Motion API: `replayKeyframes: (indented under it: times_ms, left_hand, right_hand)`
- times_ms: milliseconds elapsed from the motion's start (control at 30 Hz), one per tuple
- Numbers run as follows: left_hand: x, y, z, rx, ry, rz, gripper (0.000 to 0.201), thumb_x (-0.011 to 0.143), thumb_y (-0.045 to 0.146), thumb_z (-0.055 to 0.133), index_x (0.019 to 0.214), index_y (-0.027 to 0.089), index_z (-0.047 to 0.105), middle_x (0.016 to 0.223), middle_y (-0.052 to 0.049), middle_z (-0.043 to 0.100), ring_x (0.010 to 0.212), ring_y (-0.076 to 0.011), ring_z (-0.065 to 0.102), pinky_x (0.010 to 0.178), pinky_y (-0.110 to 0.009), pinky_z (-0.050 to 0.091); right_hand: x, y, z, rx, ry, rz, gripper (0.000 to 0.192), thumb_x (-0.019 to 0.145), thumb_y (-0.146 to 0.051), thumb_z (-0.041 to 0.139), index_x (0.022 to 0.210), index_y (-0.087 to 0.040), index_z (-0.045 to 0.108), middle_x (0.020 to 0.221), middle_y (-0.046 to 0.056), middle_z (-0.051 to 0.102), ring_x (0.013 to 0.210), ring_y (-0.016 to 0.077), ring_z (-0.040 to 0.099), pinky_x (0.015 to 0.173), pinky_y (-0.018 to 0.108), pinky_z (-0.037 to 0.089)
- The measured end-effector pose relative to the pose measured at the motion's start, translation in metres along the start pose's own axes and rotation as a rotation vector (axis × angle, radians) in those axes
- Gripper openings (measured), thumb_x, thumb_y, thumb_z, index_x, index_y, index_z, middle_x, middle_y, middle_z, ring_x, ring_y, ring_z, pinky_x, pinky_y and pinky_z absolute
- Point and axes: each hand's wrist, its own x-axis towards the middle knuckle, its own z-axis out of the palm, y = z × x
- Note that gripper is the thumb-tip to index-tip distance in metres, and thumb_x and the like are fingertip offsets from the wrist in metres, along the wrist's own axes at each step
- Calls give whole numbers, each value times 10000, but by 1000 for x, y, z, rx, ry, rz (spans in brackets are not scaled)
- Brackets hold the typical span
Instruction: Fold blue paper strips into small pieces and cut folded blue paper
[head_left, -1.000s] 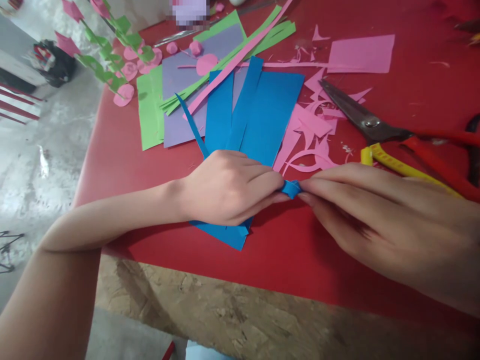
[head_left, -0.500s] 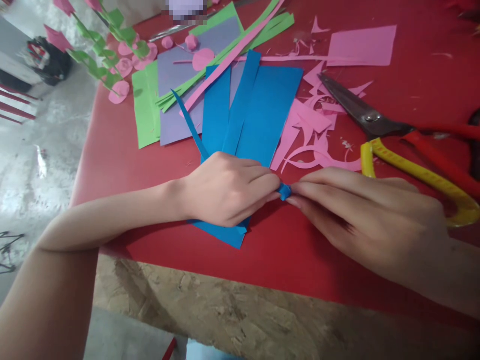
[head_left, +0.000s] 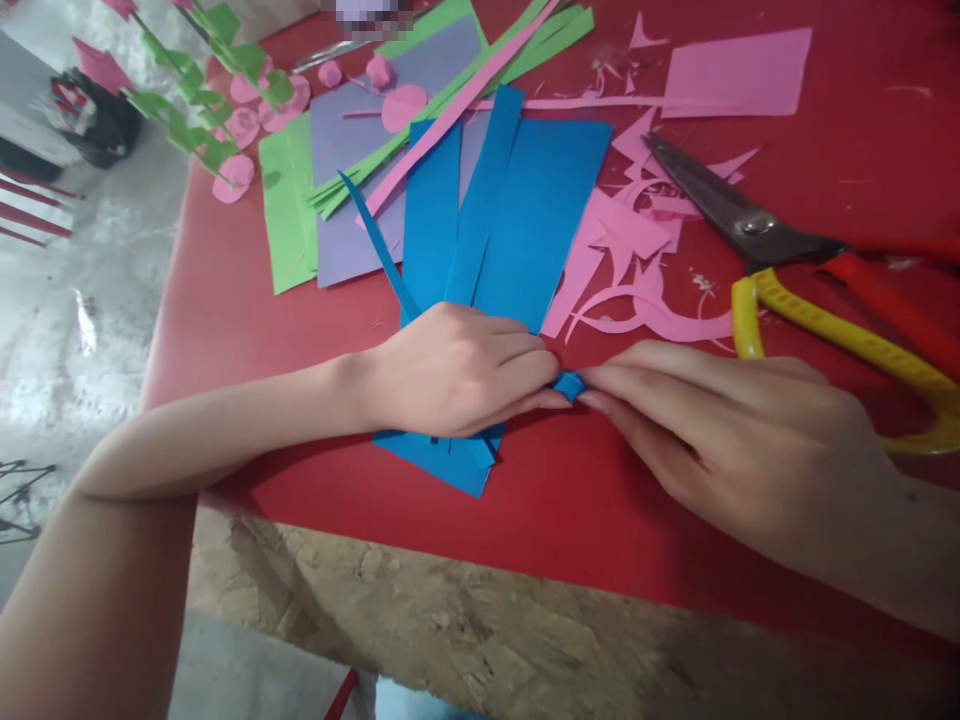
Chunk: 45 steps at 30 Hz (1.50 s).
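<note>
A small folded piece of blue paper [head_left: 570, 386] is pinched between the fingertips of both hands. My left hand [head_left: 465, 375] is closed on its left side, with the wrist over larger blue sheets. My right hand [head_left: 739, 440] pinches its right side between thumb and fingers. Beneath and beyond my left hand lie blue paper sheets [head_left: 551, 215], with a loose blue strip [head_left: 484, 190] on top. A thin pointed blue strip [head_left: 379, 245] sticks out past my left hand; its lower end is hidden.
Scissors [head_left: 757, 228] with yellow and red handles lie beyond my right hand. Pink paper scraps [head_left: 622, 240], a pink rectangle [head_left: 739, 72], green strips [head_left: 352, 180] and a purple sheet [head_left: 345, 240] cover the red table [head_left: 247, 330]. Pink paper flowers [head_left: 244, 125] stand far left.
The folded blue piece shows slightly more between my fingertips, and the fingers have shifted a little around it. The view has moved slightly.
</note>
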Motion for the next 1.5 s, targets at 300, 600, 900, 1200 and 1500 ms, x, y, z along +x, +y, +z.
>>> replayKeyframes:
  times_ms: [300,600,900,1200,1500]
  left_hand:
    - [-3,0,0,24,-18,-13,347,955,302,327,731,125,523,601,-5,583,549,-95,555,489,-212,365]
    - [-3,1,3,46,-113,32,363,969,240,245,756,148,524,590,9,543,587,-99,534,554,-221,399]
    - [-1,0,6,-37,-22,133,257,935,173,338,754,148,519,601,-10,552,615,-120,520,633,-235,435]
    - [-1,1,2,-51,-2,99,345,953,357,289,804,135,507,664,-42,577,694,-134,554,655,-243,453]
    - [-2,4,3,-33,32,73,239,953,238,271,886,126,471,686,-45,603,716,-141,584,659,-245,456]
  right_hand:
    - [-2,1,2,-28,27,-27,246,878,-145,487,657,-164,593,575,-4,562,480,105,506,455,267,363]
    - [-4,0,1,-46,-16,-127,374,904,-79,361,628,-169,597,484,-9,497,408,106,430,384,292,282]
    - [-14,-3,8,4,-41,-150,418,883,-15,304,590,-191,545,503,2,490,439,119,419,407,317,247]
    - [-7,-5,-4,-26,26,-128,240,836,-79,529,616,-172,557,551,-3,567,462,111,472,427,307,283]
    - [-7,-2,-3,22,20,-25,130,878,-161,494,775,-154,572,667,19,609,562,121,521,508,303,330]
